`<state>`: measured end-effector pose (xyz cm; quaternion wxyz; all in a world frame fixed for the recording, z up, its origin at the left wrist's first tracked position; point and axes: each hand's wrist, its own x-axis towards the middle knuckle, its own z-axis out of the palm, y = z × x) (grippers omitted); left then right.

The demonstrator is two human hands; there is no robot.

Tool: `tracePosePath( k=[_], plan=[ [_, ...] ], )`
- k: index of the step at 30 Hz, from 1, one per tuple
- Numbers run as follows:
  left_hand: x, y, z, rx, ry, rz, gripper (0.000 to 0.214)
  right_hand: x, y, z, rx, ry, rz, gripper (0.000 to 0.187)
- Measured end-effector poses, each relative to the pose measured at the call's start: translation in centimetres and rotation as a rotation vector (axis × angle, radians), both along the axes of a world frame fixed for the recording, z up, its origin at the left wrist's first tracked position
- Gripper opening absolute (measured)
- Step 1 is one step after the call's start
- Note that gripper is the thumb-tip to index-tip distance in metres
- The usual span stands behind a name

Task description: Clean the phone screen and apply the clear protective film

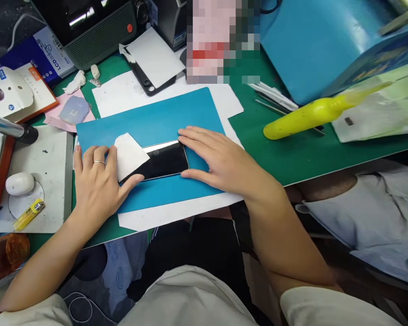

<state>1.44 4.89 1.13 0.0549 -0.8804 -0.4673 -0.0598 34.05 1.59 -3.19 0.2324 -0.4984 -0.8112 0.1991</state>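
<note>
A black smartphone (165,160) lies face up on a blue mat (149,122), and a white wipe or paper piece (129,156) covers its left part. My left hand (100,176), a ring on one finger, rests at that end; its thumb touches the phone's lower edge and its index finger lies against the wipe. At the other end, my right hand (221,160) brackets the phone, fingers by the far edge and thumb at the near corner. The phone's left end is hidden under the wipe.
A yellow squeeze bottle (302,118) lies to the right, before a large blue box (313,40). Behind the mat is a dark phone-like part (149,86) under white paper. At left, a grey plate (57,172) bears a white earbud case (19,184) and a yellow lighter (29,215). Another person's clothing (370,213) shows at right.
</note>
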Motion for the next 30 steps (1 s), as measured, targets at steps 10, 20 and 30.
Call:
tracePosePath(
  k=[10, 20, 30],
  plan=[
    [0.4, 0.3, 0.4, -0.051, -0.107, -0.054, 0.048, 0.0, -0.4, 0.0, -0.002, -0.015, -0.008, 0.082],
    [1.1, -0.1, 0.1, -0.220, -0.118, -0.394, 0.061, 0.1, -0.5, -0.1, -0.009, -0.012, -0.002, 0.084],
    [2.2, -0.3, -0.1, -0.193, -0.197, -0.408, 0.055, 0.0, -0.8, 0.0, 0.103, -0.044, 0.036, 0.081]
  ],
)
